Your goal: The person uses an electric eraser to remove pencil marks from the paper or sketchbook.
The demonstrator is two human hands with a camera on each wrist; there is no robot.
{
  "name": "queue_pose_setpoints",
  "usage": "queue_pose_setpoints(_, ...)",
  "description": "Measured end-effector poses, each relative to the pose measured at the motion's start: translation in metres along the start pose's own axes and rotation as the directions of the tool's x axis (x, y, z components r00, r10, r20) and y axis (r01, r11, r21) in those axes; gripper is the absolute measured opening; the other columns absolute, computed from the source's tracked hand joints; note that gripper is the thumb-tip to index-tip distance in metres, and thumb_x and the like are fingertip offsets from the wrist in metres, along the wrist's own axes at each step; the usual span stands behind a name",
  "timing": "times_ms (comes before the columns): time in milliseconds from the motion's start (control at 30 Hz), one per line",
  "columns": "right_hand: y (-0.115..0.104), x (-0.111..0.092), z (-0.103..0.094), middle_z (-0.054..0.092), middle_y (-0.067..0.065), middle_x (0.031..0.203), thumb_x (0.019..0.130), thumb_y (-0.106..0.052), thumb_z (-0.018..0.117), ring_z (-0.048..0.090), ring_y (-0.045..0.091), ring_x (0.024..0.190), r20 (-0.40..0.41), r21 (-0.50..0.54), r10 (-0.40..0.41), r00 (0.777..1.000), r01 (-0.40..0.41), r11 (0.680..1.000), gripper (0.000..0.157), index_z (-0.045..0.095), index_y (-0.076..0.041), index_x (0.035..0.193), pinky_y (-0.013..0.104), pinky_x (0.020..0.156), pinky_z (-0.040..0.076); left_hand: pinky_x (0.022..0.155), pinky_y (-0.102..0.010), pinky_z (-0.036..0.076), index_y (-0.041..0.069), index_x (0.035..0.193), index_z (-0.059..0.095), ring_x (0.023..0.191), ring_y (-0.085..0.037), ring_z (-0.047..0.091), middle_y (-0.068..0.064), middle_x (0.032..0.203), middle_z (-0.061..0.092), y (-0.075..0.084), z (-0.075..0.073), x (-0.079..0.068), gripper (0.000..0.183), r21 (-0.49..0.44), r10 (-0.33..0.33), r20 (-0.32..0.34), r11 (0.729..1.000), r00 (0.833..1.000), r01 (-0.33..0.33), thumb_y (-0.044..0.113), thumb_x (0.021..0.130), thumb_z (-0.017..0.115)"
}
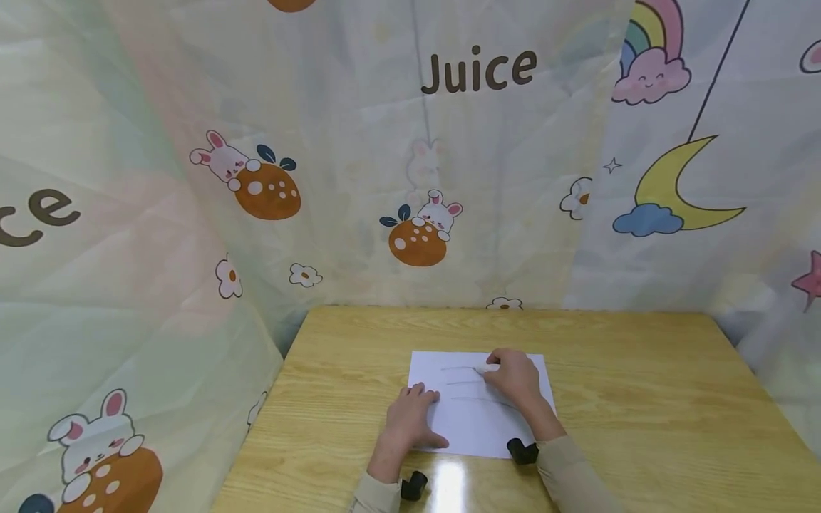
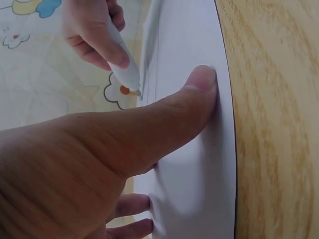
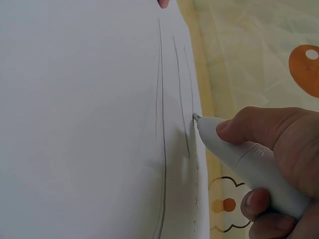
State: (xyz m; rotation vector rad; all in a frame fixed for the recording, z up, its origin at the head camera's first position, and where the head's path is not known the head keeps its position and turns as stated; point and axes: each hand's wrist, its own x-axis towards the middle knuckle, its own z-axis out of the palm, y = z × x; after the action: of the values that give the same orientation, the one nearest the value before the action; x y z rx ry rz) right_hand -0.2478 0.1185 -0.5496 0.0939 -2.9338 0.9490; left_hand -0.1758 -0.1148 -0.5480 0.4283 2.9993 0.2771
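A white sheet of paper (image 1: 474, 427) with several thin grey pencil lines (image 3: 163, 124) lies on the wooden table. My right hand (image 1: 515, 377) grips a thick white pen-shaped electric eraser (image 3: 229, 144), thumb along its side and fingers curled beneath. Its narrow tip meets the paper at the line nearest the far edge, and small dark specks (image 3: 196, 199) trail along the sheet beyond the tip. With fingers spread, my left hand (image 1: 410, 417) rests on the paper's left side, the thumb (image 2: 199, 82) close to the near edge.
The wooden table (image 1: 641, 399) extends on both sides of the sheet. A printed cloth (image 1: 346, 142) with rabbits, oranges and a moon hangs behind and at the sides. Black wrist mounts (image 1: 414, 486) sit by both sleeves.
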Motion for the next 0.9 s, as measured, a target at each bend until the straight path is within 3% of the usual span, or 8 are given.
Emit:
queue_pose_setpoints(533, -0.0026, -0.0072, 0.0065, 0.07, 0.001, 0.085, 0.072, -0.017, 0.081, 0.062, 0.019, 0.07, -0.006, 0.016, 0.009, 1.0, -0.009, 1.0, 0.017, 0.073, -0.011, 0.085, 0.036, 0.054, 0.049, 0.083, -0.044, 0.05, 0.02, 0.126, 0.064, 0.115, -0.031, 0.051, -0.01, 0.132, 0.054, -0.0015, 0.0041, -0.0052, 0.086, 0.012, 0.003, 0.002, 1.0, 1.0, -0.003, 0.058, 0.053, 0.089)
queue_pose_setpoints(900, -0.0043, 0.0012, 0.0018, 0.07, 0.001, 0.085, 0.072, -0.018, 0.08, 0.063, 0.02, 0.073, 0.0, 0.006, -0.008, 1.0, 0.008, 1.0, 0.018, 0.073, -0.011, 0.086, 0.038, 0.058, 0.05, 0.084, -0.046, 0.051, 0.019, 0.129, 0.063, 0.12, -0.033, 0.049, -0.011, 0.136, 0.052, -0.0009, -0.0033, -0.0004, 0.087, 0.031, -0.001, 0.012, 1.0, 1.0, 0.0, 0.059, 0.056, 0.088)
